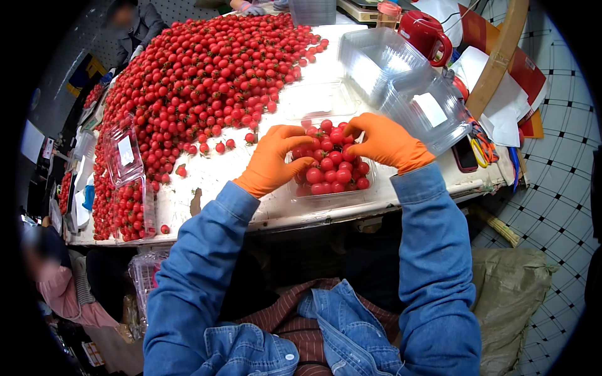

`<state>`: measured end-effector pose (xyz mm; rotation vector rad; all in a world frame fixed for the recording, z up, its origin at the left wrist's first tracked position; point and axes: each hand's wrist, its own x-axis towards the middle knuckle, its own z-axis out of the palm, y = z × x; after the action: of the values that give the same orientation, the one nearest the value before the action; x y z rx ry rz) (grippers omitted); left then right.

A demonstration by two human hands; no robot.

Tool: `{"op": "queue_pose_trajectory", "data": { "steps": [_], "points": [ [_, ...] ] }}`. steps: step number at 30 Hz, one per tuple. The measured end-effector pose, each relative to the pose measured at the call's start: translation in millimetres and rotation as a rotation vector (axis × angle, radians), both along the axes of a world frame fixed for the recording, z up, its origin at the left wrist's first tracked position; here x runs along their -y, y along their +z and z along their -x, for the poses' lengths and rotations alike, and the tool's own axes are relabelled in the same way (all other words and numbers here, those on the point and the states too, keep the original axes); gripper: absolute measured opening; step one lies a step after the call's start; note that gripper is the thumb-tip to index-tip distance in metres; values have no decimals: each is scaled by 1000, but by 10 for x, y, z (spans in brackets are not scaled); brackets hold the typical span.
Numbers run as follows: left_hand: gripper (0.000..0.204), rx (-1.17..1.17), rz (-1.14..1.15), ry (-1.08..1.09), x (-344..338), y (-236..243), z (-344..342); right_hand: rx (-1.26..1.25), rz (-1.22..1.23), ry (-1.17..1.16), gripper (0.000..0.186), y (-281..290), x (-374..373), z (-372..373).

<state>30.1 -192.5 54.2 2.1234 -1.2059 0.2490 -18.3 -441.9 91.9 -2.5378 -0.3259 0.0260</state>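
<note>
In front of me on the table stands a clear plastic container (pixel 332 200) heaped with red cherry tomatoes (pixel 335 169). Orange gloves cover both hands. My left hand (pixel 271 158) rests at the container's left side, its thumb and fingers apart and reaching onto the outer tomatoes. From the right, my right hand (pixel 390 145) curves over the far corner, thumb and fingertips also parted, close to the top tomatoes. No tomato is seen lifted in either hand. The container's clear lid (pixel 316 98) lies folded back on the table behind it.
A large pile of cherry tomatoes (pixel 207 75) covers the table's left and far side. Another filled clear container (pixel 132 210) stands at the left edge. Stacked plastic containers (pixel 382 56), a red jug (pixel 426 37) and a phone (pixel 464 155) sit right. Other people are at the left and far edges.
</note>
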Motion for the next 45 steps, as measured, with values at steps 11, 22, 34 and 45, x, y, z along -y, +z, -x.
{"op": "queue_pose_trajectory", "data": {
  "steps": [11,22,34,45],
  "points": [
    [25,-21,101,242,101,-345,-344,108,-280,-25,24,-386,-397,-368],
    [33,-320,-24,27,-185,118,114,-86,-165,-114,18,-48,-5,-60],
    [40,-12,-21,8,-147,-26,354,-68,152,95,18,-113,-140,35],
    [28,-253,332,487,-1668,494,-359,127,-81,165,9,173,-362,184]
  ]
}}
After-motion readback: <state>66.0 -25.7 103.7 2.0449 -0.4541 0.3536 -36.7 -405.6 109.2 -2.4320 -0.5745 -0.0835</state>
